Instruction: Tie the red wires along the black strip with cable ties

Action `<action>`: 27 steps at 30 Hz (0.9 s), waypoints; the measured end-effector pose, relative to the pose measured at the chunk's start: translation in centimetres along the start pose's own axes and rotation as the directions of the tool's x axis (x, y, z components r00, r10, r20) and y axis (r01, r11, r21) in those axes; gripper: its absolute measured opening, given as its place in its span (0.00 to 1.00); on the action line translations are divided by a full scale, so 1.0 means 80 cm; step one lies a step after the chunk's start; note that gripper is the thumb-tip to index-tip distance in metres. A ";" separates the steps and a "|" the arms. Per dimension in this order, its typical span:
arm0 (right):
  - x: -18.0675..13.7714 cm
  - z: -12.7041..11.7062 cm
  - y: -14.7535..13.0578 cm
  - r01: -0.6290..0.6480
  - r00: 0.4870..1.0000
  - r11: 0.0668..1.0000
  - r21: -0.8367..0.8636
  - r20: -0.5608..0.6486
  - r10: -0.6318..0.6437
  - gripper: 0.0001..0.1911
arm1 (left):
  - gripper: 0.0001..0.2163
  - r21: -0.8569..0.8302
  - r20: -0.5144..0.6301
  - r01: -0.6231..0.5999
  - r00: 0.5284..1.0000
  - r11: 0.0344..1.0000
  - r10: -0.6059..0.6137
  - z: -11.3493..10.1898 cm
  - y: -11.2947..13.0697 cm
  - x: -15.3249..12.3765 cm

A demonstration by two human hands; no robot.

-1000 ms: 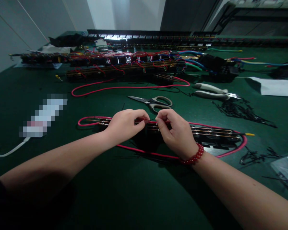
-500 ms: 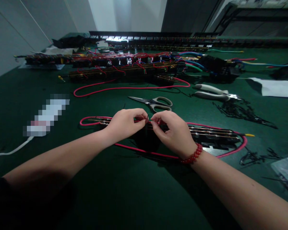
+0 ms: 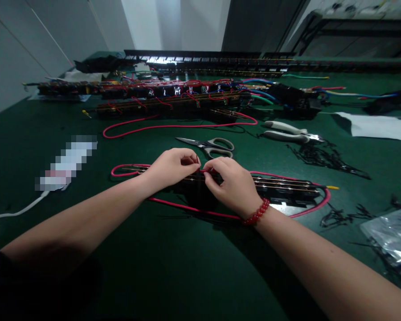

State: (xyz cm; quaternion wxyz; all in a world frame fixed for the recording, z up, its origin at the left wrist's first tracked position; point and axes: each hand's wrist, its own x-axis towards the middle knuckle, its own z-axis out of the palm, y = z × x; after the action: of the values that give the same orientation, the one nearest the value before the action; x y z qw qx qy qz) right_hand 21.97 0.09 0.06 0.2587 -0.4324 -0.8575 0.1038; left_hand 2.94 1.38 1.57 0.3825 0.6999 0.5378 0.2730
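Observation:
My left hand [image 3: 175, 167] pinches a thin black cable tie [image 3: 197, 158], whose end sticks up at the fingertips. Just to its right, my right hand [image 3: 232, 180] is closed in a pinch, thumb against fingers; what lies between those fingertips is hidden. Both hands rest over a long black assembly with brass-coloured rods [image 3: 280, 183], lying crosswise on the green table [image 3: 153, 276]. A red cable [image 3: 200, 211] loops around this assembly and ends in a yellow tip [image 3: 332, 187]. The hands cover the middle of the assembly.
Scissors [image 3: 207, 145] lie just beyond the hands, with grey-handled pliers [image 3: 289, 132] to their right. Black tie scraps [image 3: 324, 160] and a clear plastic bag [image 3: 392, 236] are at right. More wired assemblies [image 3: 173, 100] stretch across the back. A white cable [image 3: 23, 211] runs at left.
The view has shifted slightly, so most things on the right appear further left. Both hands keep their pinch at the same part of the assembly, with the fingertips still close together.

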 end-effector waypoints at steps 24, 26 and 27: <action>0.000 -0.002 0.001 0.012 0.996 0.999 -0.045 0.088 -0.008 0.11 | 0.03 -0.118 0.072 -0.064 0.995 0.991 0.073 0.001 -0.011 0.015; 0.000 -0.003 0.000 0.016 0.994 0.999 -0.045 0.106 -0.011 0.11 | 0.03 -0.108 0.075 -0.066 0.994 0.992 0.075 0.002 -0.011 0.014; 0.000 -0.004 0.000 0.020 0.993 0.999 -0.043 0.113 -0.015 0.11 | 0.03 -0.097 0.073 -0.063 0.995 0.993 0.070 0.002 -0.011 0.014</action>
State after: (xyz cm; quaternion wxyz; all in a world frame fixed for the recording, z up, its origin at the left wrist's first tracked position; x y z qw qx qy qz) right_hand 22.12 0.10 0.35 0.2012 -0.4240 -0.8765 0.1069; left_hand 2.88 2.53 0.68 0.4262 0.7085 0.4856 0.2839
